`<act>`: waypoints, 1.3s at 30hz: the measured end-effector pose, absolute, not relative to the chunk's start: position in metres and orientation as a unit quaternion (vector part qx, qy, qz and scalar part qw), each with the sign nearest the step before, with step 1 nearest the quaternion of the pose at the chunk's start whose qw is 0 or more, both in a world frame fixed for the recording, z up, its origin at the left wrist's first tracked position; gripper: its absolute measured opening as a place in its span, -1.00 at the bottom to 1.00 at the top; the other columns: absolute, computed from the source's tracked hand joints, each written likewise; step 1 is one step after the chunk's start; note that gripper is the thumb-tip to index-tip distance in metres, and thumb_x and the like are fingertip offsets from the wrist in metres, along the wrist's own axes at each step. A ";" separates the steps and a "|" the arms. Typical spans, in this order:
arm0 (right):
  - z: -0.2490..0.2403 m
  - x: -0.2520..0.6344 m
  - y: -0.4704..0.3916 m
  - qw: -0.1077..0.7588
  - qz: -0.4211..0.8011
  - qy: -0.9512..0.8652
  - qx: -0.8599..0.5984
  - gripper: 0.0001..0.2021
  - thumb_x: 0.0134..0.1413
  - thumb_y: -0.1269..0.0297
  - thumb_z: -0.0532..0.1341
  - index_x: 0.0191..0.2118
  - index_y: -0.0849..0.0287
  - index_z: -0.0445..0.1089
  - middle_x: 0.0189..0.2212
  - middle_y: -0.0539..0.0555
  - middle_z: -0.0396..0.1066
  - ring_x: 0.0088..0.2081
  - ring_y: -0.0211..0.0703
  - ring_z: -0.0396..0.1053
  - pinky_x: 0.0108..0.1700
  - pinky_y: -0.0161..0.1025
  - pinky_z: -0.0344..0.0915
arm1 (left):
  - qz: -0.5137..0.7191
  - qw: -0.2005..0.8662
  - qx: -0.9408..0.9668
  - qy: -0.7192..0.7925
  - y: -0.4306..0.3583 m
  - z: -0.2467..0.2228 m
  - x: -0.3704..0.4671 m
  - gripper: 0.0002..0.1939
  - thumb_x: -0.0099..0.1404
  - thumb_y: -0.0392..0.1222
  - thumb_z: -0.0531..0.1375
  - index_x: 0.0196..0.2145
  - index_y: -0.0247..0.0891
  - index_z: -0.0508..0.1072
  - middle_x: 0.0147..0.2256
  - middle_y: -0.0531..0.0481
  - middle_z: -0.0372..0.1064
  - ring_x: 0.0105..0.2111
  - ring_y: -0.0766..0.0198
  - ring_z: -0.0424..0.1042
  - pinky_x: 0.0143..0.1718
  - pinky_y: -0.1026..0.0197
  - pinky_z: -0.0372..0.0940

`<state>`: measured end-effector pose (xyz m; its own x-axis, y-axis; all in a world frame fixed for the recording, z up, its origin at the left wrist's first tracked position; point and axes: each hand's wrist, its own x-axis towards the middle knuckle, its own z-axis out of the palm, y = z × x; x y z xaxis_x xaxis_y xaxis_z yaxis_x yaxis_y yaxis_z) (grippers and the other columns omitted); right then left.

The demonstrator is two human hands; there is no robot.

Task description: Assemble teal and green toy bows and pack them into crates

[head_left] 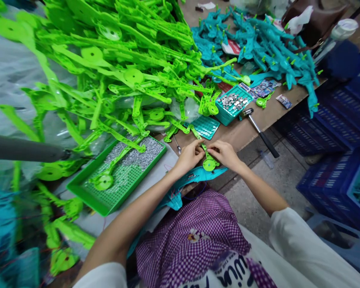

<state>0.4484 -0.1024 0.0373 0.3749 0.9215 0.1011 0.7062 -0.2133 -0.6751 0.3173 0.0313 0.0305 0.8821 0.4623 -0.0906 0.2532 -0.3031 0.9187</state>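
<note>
At the table's near edge, a bright green plastic part (209,164) with a round disc end lies between my hands. My left hand (191,155) is closed on its narrow arm from the left side. From the right, my right hand (225,154) pinches at the same part, fingertips close to the arm; whether a small piece sits in them is hidden. Just below lies a teal plastic part (195,176). Behind my hands are a flat teal tray of small round pieces (206,127) and a teal basket (228,117) with silvery discs in it.
A green tray (103,206) of small metal pieces stands left, another green part across it. Green parts (132,76) are heaped behind, teal parts (270,44) at back right. A hammer (262,134) overhangs the right edge. Blue crates (333,176) stand on the floor.
</note>
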 end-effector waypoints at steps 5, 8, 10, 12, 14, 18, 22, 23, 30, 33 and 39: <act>0.036 0.449 -0.106 0.360 0.191 -0.516 -0.753 -0.90 0.20 0.37 0.25 -0.24 0.17 0.54 -0.27 0.09 0.56 -0.22 -0.15 0.48 -0.14 -0.26 0.29 | 0.140 0.579 0.764 0.246 0.024 0.033 0.312 -0.69 0.13 -0.33 0.21 -0.12 -0.26 0.42 -0.42 0.07 0.51 -0.40 0.31 0.52 -0.32 0.29 0.39; 0.037 0.450 -0.104 0.389 0.207 -0.499 -0.746 -0.91 0.17 0.37 0.27 -0.25 0.17 0.54 -0.27 0.08 0.58 -0.23 -0.16 0.49 -0.15 -0.27 0.31 | 0.144 0.606 0.742 0.248 0.023 0.032 0.312 -0.74 0.10 -0.32 0.23 -0.20 -0.26 0.41 -0.43 0.07 0.50 -0.40 0.31 0.52 -0.34 0.29 0.38; 0.037 0.451 -0.102 0.404 0.218 -0.488 -0.743 -0.92 0.14 0.36 0.29 -0.26 0.19 0.54 -0.28 0.08 0.58 -0.26 -0.17 0.49 -0.17 -0.28 0.32 | 0.147 0.619 0.729 0.253 0.024 0.030 0.312 -0.76 0.08 -0.31 0.24 -0.23 -0.26 0.40 -0.44 0.07 0.49 -0.42 0.32 0.50 -0.36 0.30 0.37; 0.036 0.451 -0.101 0.412 0.229 -0.478 -0.741 -0.93 0.11 0.35 0.31 -0.28 0.19 0.54 -0.30 0.07 0.59 -0.29 -0.19 0.49 -0.20 -0.30 0.32 | 0.150 0.626 0.722 0.253 0.025 0.028 0.312 -0.76 0.06 -0.31 0.25 -0.25 -0.26 0.40 -0.46 0.08 0.47 -0.44 0.33 0.49 -0.38 0.31 0.35; 0.035 0.451 -0.101 0.414 0.235 -0.474 -0.741 -0.93 0.10 0.34 0.31 -0.30 0.19 0.54 -0.32 0.07 0.59 -0.31 -0.19 0.48 -0.21 -0.30 0.32 | 0.151 0.628 0.721 0.250 0.025 0.026 0.312 -0.76 0.04 -0.31 0.24 -0.27 -0.26 0.40 -0.47 0.10 0.46 -0.45 0.34 0.47 -0.38 0.31 0.34; 0.035 0.451 -0.098 0.411 0.240 -0.466 -0.746 -0.91 0.12 0.32 0.29 -0.32 0.19 0.55 -0.32 0.07 0.59 -0.30 -0.20 0.48 -0.19 -0.30 0.31 | 0.146 0.632 0.718 0.253 0.026 0.025 0.313 -0.76 0.02 -0.33 0.23 -0.28 -0.26 0.39 -0.48 0.11 0.44 -0.46 0.37 0.45 -0.38 0.32 0.34; 0.041 0.452 -0.092 0.380 0.267 -0.440 -0.768 -0.88 0.13 0.31 0.27 -0.31 0.22 0.55 -0.36 0.05 0.59 -0.35 -0.22 0.46 -0.25 -0.32 0.28 | 0.137 0.648 0.698 0.273 0.027 0.027 0.314 -0.67 -0.01 -0.37 0.23 -0.22 -0.28 0.39 -0.43 0.09 0.45 -0.45 0.39 0.45 -0.37 0.33 0.34; 0.043 0.453 -0.089 0.365 0.273 -0.439 -0.774 -0.87 0.13 0.30 0.28 -0.31 0.22 0.56 -0.37 0.05 0.58 -0.36 -0.23 0.45 -0.27 -0.33 0.26 | 0.133 0.653 0.693 0.275 0.027 0.028 0.314 -0.66 -0.02 -0.38 0.23 -0.21 -0.29 0.39 -0.42 0.09 0.45 -0.44 0.39 0.44 -0.37 0.33 0.34; 0.047 0.455 -0.082 0.313 0.306 -0.426 -0.792 -0.83 0.14 0.27 0.27 -0.33 0.25 0.55 -0.48 0.02 0.53 -0.42 -0.26 0.41 -0.36 -0.37 0.18 | 0.122 0.665 0.682 0.279 0.028 0.030 0.313 -0.63 -0.02 -0.41 0.23 -0.19 -0.31 0.40 -0.42 0.07 0.43 -0.45 0.40 0.42 -0.37 0.34 0.33; 0.050 0.452 -0.082 0.298 0.292 -0.419 -0.806 -0.84 0.13 0.27 0.27 -0.34 0.25 0.55 -0.45 0.03 0.55 -0.40 -0.25 0.43 -0.36 -0.36 0.16 | 0.121 0.663 0.682 0.283 0.028 0.029 0.313 -0.63 -0.03 -0.42 0.23 -0.19 -0.31 0.40 -0.41 0.06 0.45 -0.44 0.40 0.42 -0.37 0.33 0.33; 0.065 0.452 -0.078 0.200 0.276 -0.436 -0.833 -0.85 0.11 0.25 0.28 -0.34 0.21 0.57 -0.40 0.06 0.58 -0.37 -0.19 0.45 -0.34 -0.33 0.14 | 0.117 0.658 0.689 0.281 0.029 0.028 0.314 -0.61 -0.04 -0.43 0.22 -0.18 -0.33 0.42 -0.38 0.03 0.48 -0.43 0.39 0.44 -0.36 0.33 0.34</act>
